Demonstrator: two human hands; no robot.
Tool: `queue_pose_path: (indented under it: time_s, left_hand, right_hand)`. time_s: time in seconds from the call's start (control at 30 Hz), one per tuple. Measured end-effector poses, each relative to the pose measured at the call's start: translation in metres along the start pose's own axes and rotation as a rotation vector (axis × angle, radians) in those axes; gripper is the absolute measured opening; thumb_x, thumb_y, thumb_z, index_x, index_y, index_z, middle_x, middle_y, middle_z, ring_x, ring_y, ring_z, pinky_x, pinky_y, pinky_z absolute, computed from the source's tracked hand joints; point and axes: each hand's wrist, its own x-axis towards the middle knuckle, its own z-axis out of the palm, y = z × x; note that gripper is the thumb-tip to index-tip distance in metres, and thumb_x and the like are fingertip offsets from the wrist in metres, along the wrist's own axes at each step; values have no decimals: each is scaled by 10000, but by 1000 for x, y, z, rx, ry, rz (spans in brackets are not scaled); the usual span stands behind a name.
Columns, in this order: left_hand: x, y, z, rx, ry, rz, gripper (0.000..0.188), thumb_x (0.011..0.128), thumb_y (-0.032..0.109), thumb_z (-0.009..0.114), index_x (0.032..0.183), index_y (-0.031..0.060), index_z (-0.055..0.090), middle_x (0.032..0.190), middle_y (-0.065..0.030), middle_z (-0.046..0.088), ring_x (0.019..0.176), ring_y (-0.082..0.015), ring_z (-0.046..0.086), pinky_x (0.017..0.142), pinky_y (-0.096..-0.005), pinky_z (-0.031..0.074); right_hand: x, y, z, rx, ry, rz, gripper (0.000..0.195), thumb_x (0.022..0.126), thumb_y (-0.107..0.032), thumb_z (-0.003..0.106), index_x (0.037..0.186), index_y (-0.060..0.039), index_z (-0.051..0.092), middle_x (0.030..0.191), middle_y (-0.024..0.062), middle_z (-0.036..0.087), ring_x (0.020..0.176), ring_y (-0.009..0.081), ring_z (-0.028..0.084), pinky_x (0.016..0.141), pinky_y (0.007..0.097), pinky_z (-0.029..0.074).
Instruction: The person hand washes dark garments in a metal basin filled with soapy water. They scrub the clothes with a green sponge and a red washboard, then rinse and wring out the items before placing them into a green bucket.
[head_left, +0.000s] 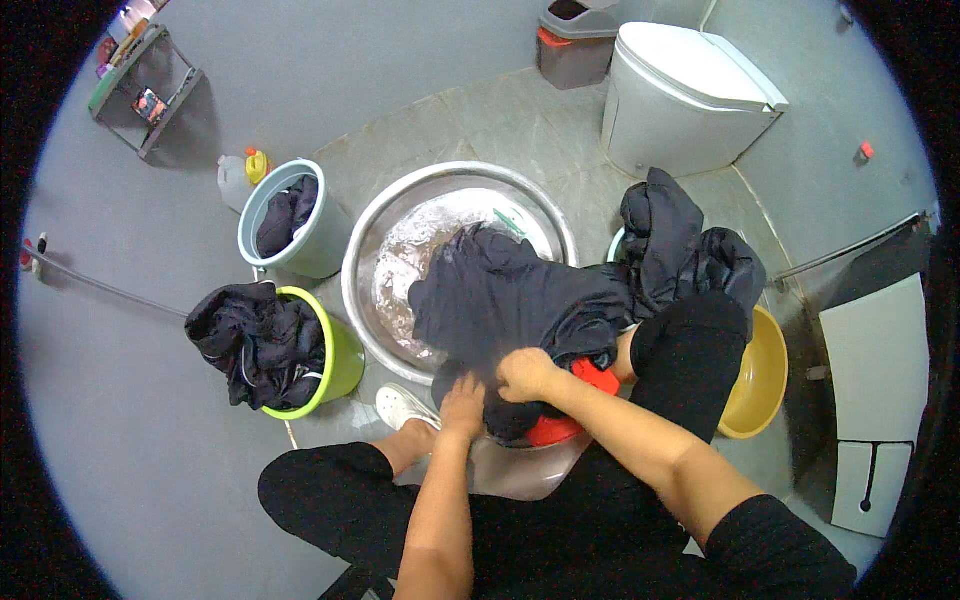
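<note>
A large dark garment (480, 292) hangs over the near rim of a round metal basin (361, 225) and reaches into the sudsy water. My right hand (527, 373) is curled shut on a fold of its cloth, blurred by motion. Just left of it, my left hand (463, 409) lies on the dark cloth at the basin's near edge; whether its fingers grip is unclear. Beneath the cloth, close to my right forearm, shows a red object (559, 429), mostly covered. A green thing (508, 221) lies in the basin by the suds.
Dark clothes fill a pale blue bucket (319, 240) and a lime green bucket (346, 367) at left. More dark clothing (664, 240) is heaped at right, near a yellow basin (757, 375). A toilet (675, 97) and waste bin (574, 60) stand behind; a wall shelf (180, 86) holds a phone.
</note>
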Motion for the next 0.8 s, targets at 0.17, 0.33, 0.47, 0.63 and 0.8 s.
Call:
queue_pose_path:
  time_s: [0.17,0.33,0.47,0.63,0.8]
  left_hand:
    - [13,-7,45,76,186,-49,482,752,136,684,1211,82,549,1361,-133,458,1335,-313,377,1024,-436,384]
    - [11,-1,32,38,271,-6,406,775,119,657,1170,84,574,1363,-133,460,1325,-314,385,1011,-449,382]
    - [5,-14,33,-44,241,-18,595,694,129,743,1249,120,528,1411,-156,422,1337,-333,377,1005,-463,387]
    - [-5,0,-18,-109,-7,-39,1043,498,170,889,1415,127,395,1505,-185,330,1401,-340,310,1061,-463,337]
    - [-1,-8,-12,-132,143,3,816,562,99,849,1283,136,469,1332,-145,455,1314,-332,401,972,-476,418]
  right_hand:
    - [3,-7,9,60,39,227,324,725,-386,660,897,-122,735,885,166,698,872,350,669,781,440,534]
    - [1,4,25,-91,316,309,700,765,-550,589,1395,-266,483,1525,93,334,1443,356,165,1139,621,65]
    - [6,4,8,13,-59,429,629,797,-586,559,1335,-261,570,1499,64,387,1393,339,266,1111,601,210]
    - [-11,10,11,-55,98,409,493,801,-522,562,1112,-159,683,1208,102,589,1141,302,512,964,499,393]
    - [-1,11,18,-65,156,442,459,796,-500,550,1019,-131,707,1062,125,642,1065,316,560,917,466,433]
